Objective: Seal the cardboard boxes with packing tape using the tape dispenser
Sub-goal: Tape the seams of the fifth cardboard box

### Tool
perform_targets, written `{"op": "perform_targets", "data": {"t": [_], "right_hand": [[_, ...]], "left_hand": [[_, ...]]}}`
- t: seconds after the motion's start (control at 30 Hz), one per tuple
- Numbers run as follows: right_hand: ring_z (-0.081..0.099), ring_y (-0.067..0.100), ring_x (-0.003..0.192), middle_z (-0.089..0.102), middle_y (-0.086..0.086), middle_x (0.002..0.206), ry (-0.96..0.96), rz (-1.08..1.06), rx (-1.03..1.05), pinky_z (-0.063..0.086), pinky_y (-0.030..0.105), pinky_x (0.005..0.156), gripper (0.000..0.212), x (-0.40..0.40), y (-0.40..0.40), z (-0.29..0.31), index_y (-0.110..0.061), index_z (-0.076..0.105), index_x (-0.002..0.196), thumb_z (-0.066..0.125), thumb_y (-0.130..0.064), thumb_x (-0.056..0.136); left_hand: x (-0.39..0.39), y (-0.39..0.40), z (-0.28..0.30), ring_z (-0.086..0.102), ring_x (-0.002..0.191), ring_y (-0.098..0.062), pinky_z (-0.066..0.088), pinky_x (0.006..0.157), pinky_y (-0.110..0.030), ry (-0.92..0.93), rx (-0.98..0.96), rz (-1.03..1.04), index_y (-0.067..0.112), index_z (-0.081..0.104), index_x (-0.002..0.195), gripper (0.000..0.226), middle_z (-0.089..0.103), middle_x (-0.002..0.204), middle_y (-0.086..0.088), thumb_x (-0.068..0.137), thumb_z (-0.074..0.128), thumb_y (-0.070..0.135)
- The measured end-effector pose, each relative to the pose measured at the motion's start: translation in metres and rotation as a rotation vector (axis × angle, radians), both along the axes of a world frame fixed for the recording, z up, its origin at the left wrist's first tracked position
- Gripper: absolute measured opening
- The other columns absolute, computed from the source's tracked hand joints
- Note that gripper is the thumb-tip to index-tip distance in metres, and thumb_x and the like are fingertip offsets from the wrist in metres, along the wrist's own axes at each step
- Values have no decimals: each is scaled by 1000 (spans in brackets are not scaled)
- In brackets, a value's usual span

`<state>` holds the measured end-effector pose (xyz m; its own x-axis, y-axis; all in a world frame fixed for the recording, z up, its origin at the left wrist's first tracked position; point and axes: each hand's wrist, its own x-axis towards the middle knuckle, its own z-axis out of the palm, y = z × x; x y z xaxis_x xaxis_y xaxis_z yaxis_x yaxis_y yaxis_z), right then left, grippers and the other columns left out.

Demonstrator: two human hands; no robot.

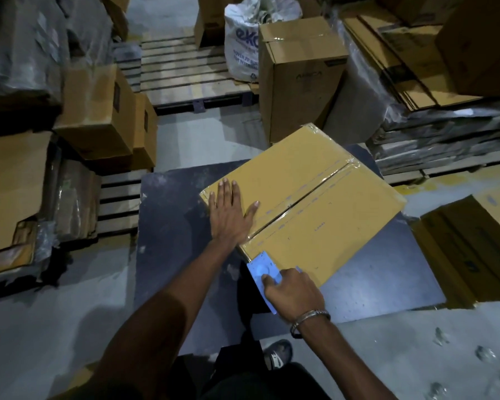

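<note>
My left hand (231, 210) lies flat, fingers straight, on the cardboard box (306, 197) near its 9 o'clock corner. My right hand (290, 291) grips the blue tape dispenser (261, 269), which meets the box's near edge at 6 o'clock, just beside the central flap seam (300, 197) already covered with clear tape. The box sits on a dark table (179, 226), tilted toward 1 o'clock. At 12 o'clock stands an upright carton (300, 79) printed faintly "ARICA"; beside it, at 11 o'clock, a white sack (241, 44) reads "eko". A metal bangle (309, 319) circles my right wrist.
</note>
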<state>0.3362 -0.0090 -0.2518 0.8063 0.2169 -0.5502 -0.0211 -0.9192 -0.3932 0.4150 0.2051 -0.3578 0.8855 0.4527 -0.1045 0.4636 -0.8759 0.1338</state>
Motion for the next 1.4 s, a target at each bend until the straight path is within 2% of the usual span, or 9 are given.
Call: {"op": "perform_targets", "data": {"t": [0.3,0.43,0.63,0.77,0.83,0.93,1.13,1.2,1.4], "right_hand": [[62,34,90,60,8,86,62,-68,115,37,32,70,44,1,-4,7,-22,42,63,52,-56,90],[56,31,82,55,5,79,97,-47,111,40,35,68,46,-2,-20,13,-13,51,67,54,-51,94],[56,26,70,59,6,72,89,-96,150,40,35,63,44,-4,-26,16,-11,49,65,59,-44,92],[62,32,90,66,10,97,63,-77,120,43,34,71,41,-10,-23,17,-11,60,80,57,-50,94],[63,35,98,65,12,104,60,-43,86,43,34,73,41,-13,-27,16,-17,56,79,53,-54,94],[61,33,90,59,8,92,93,-34,60,45,36,72,41,-22,-48,11,-24,46,71,51,-59,92],[61,30,87,55,0,81,82,-54,36,47,36,71,39,-35,-67,3,-24,47,73,51,-57,93],[60,30,84,54,-1,77,77,-67,51,45,35,70,40,-35,-67,2,-23,47,71,53,-56,93],[61,26,76,58,2,75,89,-69,54,42,35,63,44,-38,-82,-2,-19,53,71,54,-58,91]], "left_hand": [[-10,-28,2,-10,163,-21,-2,132,-46,-25,-47,-93,11,-2,168,92,-7,176,-5,103,6,76],[-11,-27,0,-10,163,-21,-1,132,-47,-18,-5,-111,12,-2,168,91,-6,177,-5,103,4,75],[-15,-49,4,-1,163,-24,2,132,-49,-28,-62,-86,5,7,167,88,4,176,-12,107,8,68],[-21,-63,-1,0,163,-25,4,132,-48,-58,-32,-192,7,8,168,86,5,176,-11,107,7,68],[-20,-61,0,1,164,-25,5,132,-49,-63,-35,-173,7,9,168,87,6,176,-12,107,7,68],[-21,-63,-1,-1,163,-24,4,132,-48,-66,-15,-181,8,6,168,87,4,176,-12,107,6,70],[-26,-75,4,-2,163,-29,5,131,-53,-54,-35,-163,8,6,168,82,1,176,-16,109,7,65],[-35,-92,1,-2,163,-28,4,131,-55,-81,-49,-243,13,9,168,78,0,176,-15,109,8,64],[-46,-96,0,-4,163,-24,3,132,-49,-112,-115,-311,26,12,169,75,1,176,-12,108,9,69]]}}
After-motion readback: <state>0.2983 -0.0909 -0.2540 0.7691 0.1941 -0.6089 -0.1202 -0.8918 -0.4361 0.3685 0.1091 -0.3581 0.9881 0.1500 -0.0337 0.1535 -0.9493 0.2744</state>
